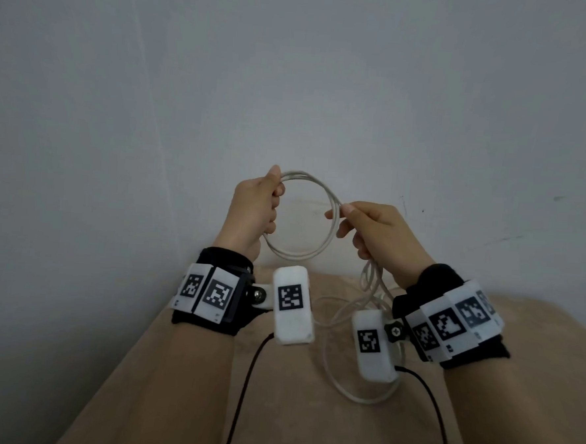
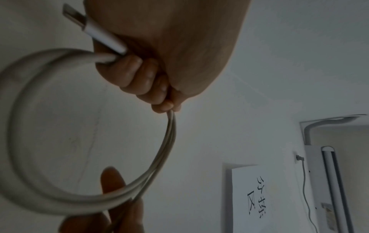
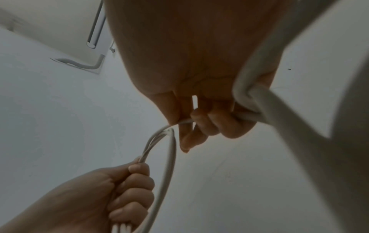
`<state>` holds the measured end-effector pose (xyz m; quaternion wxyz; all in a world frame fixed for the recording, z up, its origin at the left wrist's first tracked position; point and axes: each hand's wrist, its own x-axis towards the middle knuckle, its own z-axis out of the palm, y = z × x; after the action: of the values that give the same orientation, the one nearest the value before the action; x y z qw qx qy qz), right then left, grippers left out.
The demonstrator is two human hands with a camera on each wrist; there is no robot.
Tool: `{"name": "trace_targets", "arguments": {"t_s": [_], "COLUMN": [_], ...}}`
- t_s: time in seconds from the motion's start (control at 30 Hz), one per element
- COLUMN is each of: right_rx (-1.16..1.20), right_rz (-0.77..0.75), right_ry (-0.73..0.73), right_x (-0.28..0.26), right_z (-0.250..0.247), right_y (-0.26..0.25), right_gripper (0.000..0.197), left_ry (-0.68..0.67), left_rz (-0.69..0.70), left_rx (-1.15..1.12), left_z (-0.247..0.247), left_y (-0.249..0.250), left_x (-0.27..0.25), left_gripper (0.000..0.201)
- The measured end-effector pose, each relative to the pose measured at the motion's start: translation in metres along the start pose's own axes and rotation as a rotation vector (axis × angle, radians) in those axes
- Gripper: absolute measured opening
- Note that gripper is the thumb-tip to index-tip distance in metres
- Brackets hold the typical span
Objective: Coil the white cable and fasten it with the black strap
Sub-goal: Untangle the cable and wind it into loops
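My left hand [image 1: 254, 209] grips the left side of a coil of white cable [image 1: 293, 255] held upright in front of the wall. The left wrist view shows those fingers [image 2: 143, 78] curled round the cable [image 2: 18, 126], with its white plug [image 2: 99, 33] sticking out of the fist. My right hand [image 1: 377, 230] pinches the coil's right side, and the right wrist view shows its fingers [image 3: 201, 124] curled on the cable [image 3: 169, 165]. Loose cable [image 1: 353, 393] trails down from that hand onto the beige surface. No black strap is in view.
A beige cloth-covered surface [image 1: 289, 427] lies below my hands, against a grey wall [image 1: 293, 84]. Thin black leads [image 1: 251, 373] run from the wrist cameras across it. A paper sign [image 2: 257, 197] and a white unit [image 2: 319, 173] hang on the wall.
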<state>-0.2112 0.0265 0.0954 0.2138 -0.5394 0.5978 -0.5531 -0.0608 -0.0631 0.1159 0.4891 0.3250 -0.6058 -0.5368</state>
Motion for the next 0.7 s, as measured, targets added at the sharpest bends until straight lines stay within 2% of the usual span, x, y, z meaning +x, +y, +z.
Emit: {"name": "trace_targets", "arguments": {"t_s": [0.2, 0.4, 0.6, 0.7], "right_rx": [0.092, 0.195, 0.054, -0.07], "right_rz": [0.001, -0.003, -0.03, -0.037], "right_ry": [-0.008, 0.028, 0.05, 0.05], "right_x": [0.002, 0.003, 0.006, 0.006], "right_z": [0.002, 0.002, 0.004, 0.005], "right_y": [-0.003, -0.003, 0.002, 0.004], "right_gripper": [0.032, 0.034, 0.036, 0.035], "left_ry": [0.007, -0.066, -0.089, -0.09], "left_rz": [-0.004, -0.064, -0.137, -0.101], "left_rx": [-0.116, -0.153, -0.082, 0.016], "left_z": [0.01, 0.011, 0.007, 0.004], "left_y": [0.001, -0.003, -0.008, -0.008], "left_x": [-0.003, -0.001, 0.0, -0.001], "left_gripper": [0.039, 0.039, 0.038, 0.034]}}
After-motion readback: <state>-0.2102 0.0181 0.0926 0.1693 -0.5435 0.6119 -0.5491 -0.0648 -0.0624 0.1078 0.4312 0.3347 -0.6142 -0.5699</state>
